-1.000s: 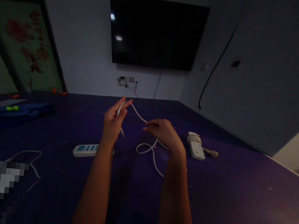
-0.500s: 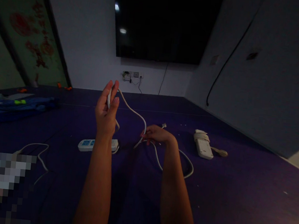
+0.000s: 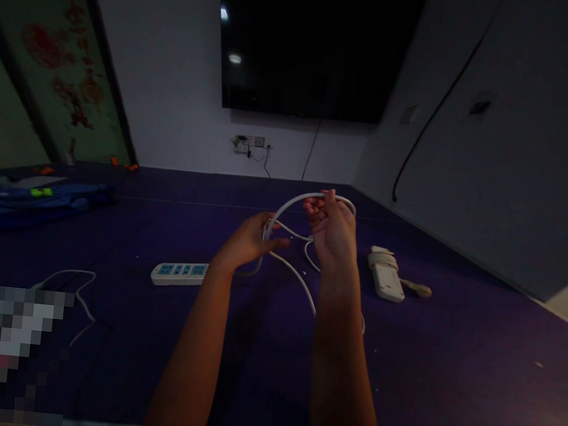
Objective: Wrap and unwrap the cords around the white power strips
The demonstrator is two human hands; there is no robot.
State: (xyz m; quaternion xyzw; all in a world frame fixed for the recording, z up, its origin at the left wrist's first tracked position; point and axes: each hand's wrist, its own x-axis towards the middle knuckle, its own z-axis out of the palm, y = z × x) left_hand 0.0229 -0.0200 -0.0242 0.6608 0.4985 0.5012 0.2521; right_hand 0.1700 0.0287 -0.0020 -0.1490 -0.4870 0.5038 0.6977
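Left hand (image 3: pixel 247 241) clasps white cord (image 3: pixel 301 196); right hand (image 3: pixel 335 233), apart, pinches it farther right; power strip (image 3: pixel 179 282) lies left. Cord probably light, springy; best gripped mid-curve.

The left hand (image 3: pixel 253 238) has dropped and moved in toward the right hand (image 3: pixel 335 228), which has risen above it, and the cord (image 3: pixel 289 204) now arches up between them

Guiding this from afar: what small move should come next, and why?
Perhaps close the left hand on the white cable: the thumb stands apart from the fingers, while the right hand holds the cable's raised arch.
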